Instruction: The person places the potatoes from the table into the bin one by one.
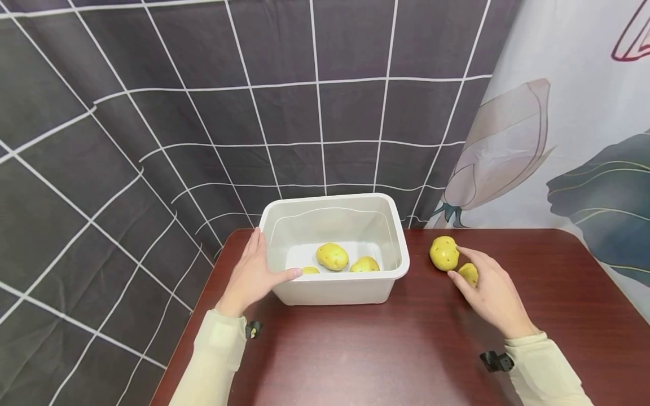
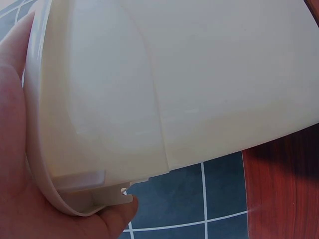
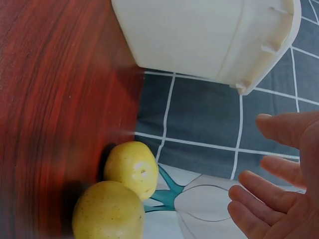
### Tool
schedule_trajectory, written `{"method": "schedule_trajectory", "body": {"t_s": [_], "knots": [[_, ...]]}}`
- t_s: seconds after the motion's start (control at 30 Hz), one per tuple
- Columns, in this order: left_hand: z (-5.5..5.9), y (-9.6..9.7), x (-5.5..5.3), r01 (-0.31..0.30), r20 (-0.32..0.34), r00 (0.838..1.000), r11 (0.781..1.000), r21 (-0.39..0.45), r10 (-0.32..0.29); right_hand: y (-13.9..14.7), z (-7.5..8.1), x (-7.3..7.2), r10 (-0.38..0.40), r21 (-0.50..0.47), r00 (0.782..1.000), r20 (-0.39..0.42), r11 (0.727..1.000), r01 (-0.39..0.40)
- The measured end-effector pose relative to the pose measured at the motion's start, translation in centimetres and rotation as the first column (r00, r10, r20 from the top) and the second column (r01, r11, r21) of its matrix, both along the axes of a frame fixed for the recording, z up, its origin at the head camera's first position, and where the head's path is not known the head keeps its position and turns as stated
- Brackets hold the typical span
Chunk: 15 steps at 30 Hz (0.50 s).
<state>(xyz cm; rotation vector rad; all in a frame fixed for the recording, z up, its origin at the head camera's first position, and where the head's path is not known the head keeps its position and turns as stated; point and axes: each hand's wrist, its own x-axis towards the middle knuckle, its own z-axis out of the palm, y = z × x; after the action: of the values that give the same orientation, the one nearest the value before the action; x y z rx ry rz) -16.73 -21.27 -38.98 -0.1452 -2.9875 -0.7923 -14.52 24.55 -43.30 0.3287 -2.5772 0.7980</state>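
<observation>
A white plastic bin (image 1: 332, 290) stands on the table with three yellow potatoes visible inside, one (image 1: 332, 256) in the middle, another (image 1: 364, 264) to its right and a third (image 1: 310, 270) partly hidden by the front rim. My left hand (image 1: 251, 279) holds the bin's left front corner, thumb over the front rim and fingers along the left side. Right of the bin, my right hand (image 1: 492, 293) hovers with parted fingers, holding nothing. Near it lie two potatoes, the farther one (image 1: 443, 254) and a nearer one (image 1: 469, 273) partly covered by the hand.
The reddish-brown wooden table (image 1: 325, 349) carries everything. A dark curtain with a white grid (image 1: 350, 113) hangs behind and to the left; a pale floral curtain (image 1: 513, 152) hangs at the back right.
</observation>
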Motion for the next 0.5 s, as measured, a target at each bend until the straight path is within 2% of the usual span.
{"method": "schedule_trajectory", "body": {"t_s": [0.5], "knots": [[0.1, 0.1, 0.0, 0.005, -0.001, 1.000, 1.000, -0.002, -0.005, 1.3, -1.7, -0.4, -0.015, 0.006, 0.999, 0.041, 1.000, 0.015]]}}
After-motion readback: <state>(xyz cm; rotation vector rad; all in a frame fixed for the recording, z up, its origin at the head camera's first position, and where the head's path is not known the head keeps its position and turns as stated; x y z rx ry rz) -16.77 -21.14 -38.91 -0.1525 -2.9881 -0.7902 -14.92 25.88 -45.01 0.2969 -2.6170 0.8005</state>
